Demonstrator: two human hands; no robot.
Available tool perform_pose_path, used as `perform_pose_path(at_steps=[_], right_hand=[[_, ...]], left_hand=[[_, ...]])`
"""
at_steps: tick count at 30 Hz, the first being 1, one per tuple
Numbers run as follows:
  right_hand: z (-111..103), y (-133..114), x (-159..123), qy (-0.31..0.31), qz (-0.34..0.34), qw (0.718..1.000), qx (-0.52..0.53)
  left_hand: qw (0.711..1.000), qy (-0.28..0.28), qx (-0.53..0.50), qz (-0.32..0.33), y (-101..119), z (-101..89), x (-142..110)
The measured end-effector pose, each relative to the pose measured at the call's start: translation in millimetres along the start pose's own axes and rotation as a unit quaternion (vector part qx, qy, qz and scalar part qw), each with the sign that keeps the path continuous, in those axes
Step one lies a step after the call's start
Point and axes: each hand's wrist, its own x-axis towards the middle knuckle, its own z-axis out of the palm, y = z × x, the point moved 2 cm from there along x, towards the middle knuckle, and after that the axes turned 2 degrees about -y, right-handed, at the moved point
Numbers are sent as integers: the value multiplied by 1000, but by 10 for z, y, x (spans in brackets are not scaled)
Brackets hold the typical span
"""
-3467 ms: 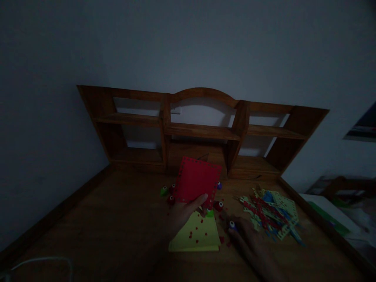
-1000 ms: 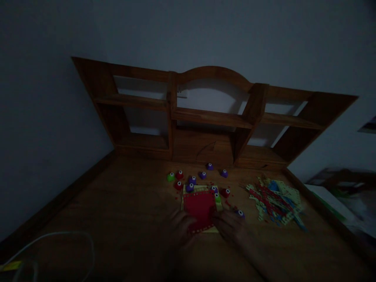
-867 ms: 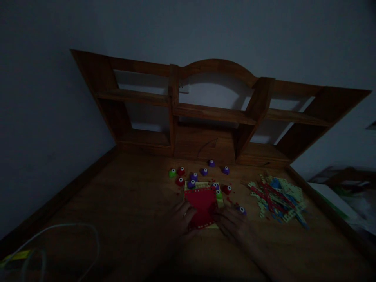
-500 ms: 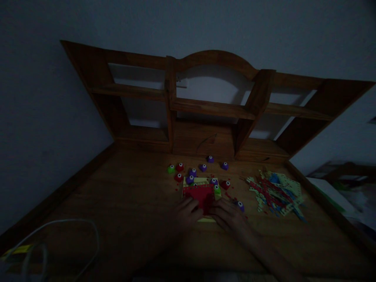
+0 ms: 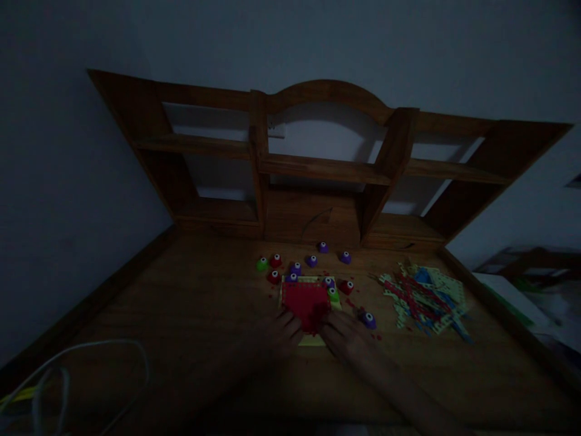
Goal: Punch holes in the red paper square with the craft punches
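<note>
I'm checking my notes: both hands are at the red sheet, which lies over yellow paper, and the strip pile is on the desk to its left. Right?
Not quite: the head view shows the strip pile on the desk to the right of the red sheet. The left hand and right hand are at the sheet, which lies over yellow paper.

The left hand (image 5: 285, 332) touches the near left part of a red sheet (image 5: 305, 303), and the right hand (image 5: 341, 332) touches its near right part. The red sheet lies on a yellow sheet (image 5: 313, 341) on the brown counter (image 5: 200, 303). Little punches (image 5: 322, 247) with one round eye each, some purple, some red, some green, sit around and on the sheets. Red bits (image 5: 349, 302) lie near them. To the right is a messy pile (image 5: 424, 300) of yellow, red and blue paper. A wooden shelf (image 5: 324, 169) stands at the back, and a pale cord (image 5: 97, 342) curls at the left.
</note>
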Motion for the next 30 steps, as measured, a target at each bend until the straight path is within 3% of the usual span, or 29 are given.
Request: perform_pose_path(at_steps=[7,10,14,20,30], right_hand=[[55,250,165,9,44,999,-23],[67,387,272,22,48,999,-13],[55,404,268,41,42,998,-10],[76,205,-1,20,-2,1000,-15],[-151,144,177,-27,57,980,191]], left_hand=[[987,62,-104,-103,-196,360,109],[992,48,-54,-102,-296,434,201],[996,29,15,-79,-282,357,214],[999,4,36,-21,-40,140,73],[997,22,-41,-57,-146,189,160]])
